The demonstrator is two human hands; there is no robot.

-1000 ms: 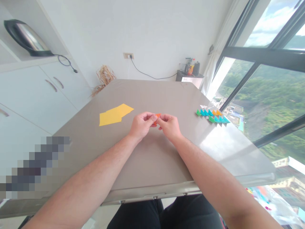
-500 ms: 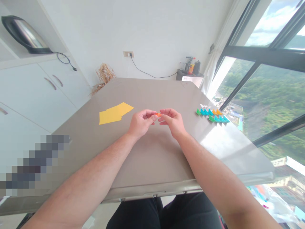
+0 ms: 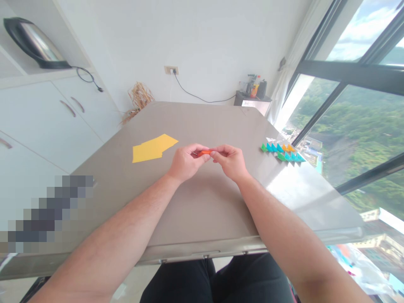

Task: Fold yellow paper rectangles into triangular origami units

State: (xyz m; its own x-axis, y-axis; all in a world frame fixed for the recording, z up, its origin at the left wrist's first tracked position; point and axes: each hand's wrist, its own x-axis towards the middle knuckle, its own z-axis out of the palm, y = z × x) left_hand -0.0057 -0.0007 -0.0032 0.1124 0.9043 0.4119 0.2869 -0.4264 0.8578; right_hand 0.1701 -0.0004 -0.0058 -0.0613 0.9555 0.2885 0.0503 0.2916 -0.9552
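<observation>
A small piece of folded orange paper [image 3: 206,152] is held above the middle of the table, pinched from both sides. My left hand [image 3: 187,162] is closed on its left end, thumb in front and fingers behind. On the right end, my right hand [image 3: 232,162] pinches it the same way. The fingertips of both hands almost meet and cover much of the paper, so its full shape is hidden. To the left of my hands lie overlapping sheets of yellow paper [image 3: 148,151]. Off to the right, small folded paper boats [image 3: 285,157] in green, blue and orange stand in two rows.
The grey table [image 3: 202,210] reaches from my lap toward the white wall. A window [image 3: 356,109] runs along the right side. At the back right, a small cabinet [image 3: 251,103] carries bottles. A kettle [image 3: 38,44] sits on a shelf at upper left.
The fingers of my right hand have closed in and now grip the orange paper's right end. More of the orange strip shows between my hands. The boats and yellow sheets stay put.
</observation>
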